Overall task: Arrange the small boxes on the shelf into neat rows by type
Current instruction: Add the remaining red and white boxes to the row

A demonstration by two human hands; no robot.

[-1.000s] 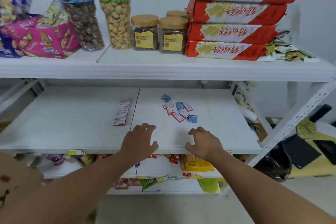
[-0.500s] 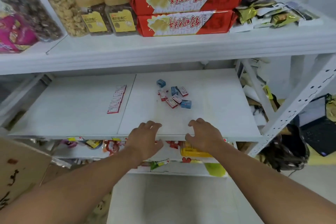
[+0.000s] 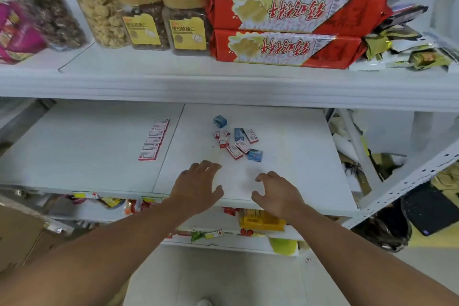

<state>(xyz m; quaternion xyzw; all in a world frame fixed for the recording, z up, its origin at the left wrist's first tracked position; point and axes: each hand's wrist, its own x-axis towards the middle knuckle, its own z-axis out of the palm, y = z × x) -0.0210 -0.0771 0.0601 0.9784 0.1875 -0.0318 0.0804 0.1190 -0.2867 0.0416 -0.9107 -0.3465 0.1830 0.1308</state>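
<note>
On the white middle shelf (image 3: 74, 146) a neat row of red-and-white small boxes (image 3: 154, 139) runs front to back, left of the board seam. Right of the seam lies a loose cluster of red-and-white boxes (image 3: 234, 145) mixed with three blue boxes: one at the back (image 3: 220, 121), one in the middle (image 3: 239, 133), one at the front right (image 3: 255, 155). My left hand (image 3: 196, 187) hovers near the shelf's front edge, fingers spread, holding nothing. My right hand (image 3: 275, 192) is beside it, fingers curled apart, also empty. Both hands are just short of the cluster.
The upper shelf (image 3: 223, 82) overhangs the work area and carries stacked red biscuit packs (image 3: 285, 47), jars with tan lids (image 3: 186, 20) and snack tubs (image 3: 99, 2). A perforated white brace (image 3: 407, 181) slants at the right. Below is a shelf with packets (image 3: 260, 221).
The view has shifted down and closer to the middle shelf. Both hands stay at the front edge, empty; the boxes have not moved.
</note>
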